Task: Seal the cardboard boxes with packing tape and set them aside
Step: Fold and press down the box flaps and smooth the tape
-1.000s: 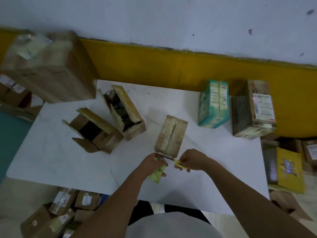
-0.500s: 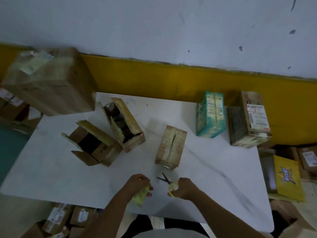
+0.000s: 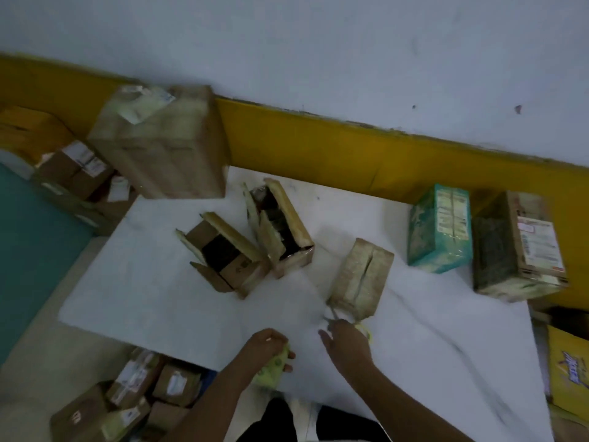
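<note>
At lower centre, the left hand (image 3: 271,344) grips a yellow-green tape roll (image 3: 274,366) at the near edge of the white surface (image 3: 143,298). The right hand (image 3: 347,344) lies over yellow-handled scissors (image 3: 364,330); blur hides whether it grips them. The taped box (image 3: 361,277) stands just above. Left of it are an open box (image 3: 226,255) and a second open box (image 3: 280,228).

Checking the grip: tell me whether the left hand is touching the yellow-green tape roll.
Touching. In the head view the left hand curls its fingers round the yellow-green tape roll.
</note>
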A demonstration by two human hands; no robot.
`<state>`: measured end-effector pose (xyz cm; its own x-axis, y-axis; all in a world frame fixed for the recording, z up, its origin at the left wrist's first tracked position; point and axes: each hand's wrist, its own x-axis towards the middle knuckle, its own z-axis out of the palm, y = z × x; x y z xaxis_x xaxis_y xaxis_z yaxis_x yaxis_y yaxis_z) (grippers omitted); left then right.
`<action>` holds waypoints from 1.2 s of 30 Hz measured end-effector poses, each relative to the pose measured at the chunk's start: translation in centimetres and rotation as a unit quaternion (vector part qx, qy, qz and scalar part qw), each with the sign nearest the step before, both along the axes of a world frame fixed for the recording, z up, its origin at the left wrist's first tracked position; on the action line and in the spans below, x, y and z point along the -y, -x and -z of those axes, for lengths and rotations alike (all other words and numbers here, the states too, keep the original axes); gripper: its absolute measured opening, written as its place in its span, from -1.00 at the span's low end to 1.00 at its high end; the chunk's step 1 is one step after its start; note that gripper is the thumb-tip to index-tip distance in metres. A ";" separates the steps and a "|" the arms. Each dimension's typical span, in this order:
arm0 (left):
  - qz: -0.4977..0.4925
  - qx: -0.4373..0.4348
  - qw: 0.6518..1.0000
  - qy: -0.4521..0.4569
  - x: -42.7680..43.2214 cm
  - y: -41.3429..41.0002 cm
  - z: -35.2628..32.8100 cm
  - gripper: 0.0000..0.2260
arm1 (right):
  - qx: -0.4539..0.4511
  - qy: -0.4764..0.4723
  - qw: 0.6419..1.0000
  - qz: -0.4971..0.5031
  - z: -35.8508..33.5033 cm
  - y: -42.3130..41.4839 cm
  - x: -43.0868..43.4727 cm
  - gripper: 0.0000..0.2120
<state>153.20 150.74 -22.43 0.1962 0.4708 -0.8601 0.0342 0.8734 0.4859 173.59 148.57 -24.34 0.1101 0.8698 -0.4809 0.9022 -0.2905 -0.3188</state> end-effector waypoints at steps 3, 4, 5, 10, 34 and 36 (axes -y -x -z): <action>0.016 0.015 1.000 -0.022 0.5 1.2 -1.1 -0.97 | -0.186 0.035 0.982 -0.012 -0.7 4.7 -0.4 -0.56; 0.024 0.016 0.999 -0.029 0.7 1.6 -1.4 -0.94 | -0.217 0.044 0.975 -0.026 -1.0 6.0 -0.5 -0.58; 0.027 0.017 0.999 -0.033 1.0 2.0 -1.6 -0.91 | -0.218 0.041 0.974 -0.039 -1.1 7.0 -0.5 -0.63; 0.012 -0.002 0.999 -0.037 3.3 4.1 -1.9 -0.84 | -0.159 -0.008 0.982 -0.104 -1.8 9.8 0.7 -0.91; -0.104 -0.160 0.980 -0.052 9.9 7.1 10.6 -0.67 | -0.099 0.003 0.984 -0.149 5.7 14.6 0.3 -0.89; -0.136 -0.138 0.980 -0.041 9.5 7.1 10.9 -0.86 | -0.041 0.003 0.982 -0.183 6.3 15.3 -0.1 -0.92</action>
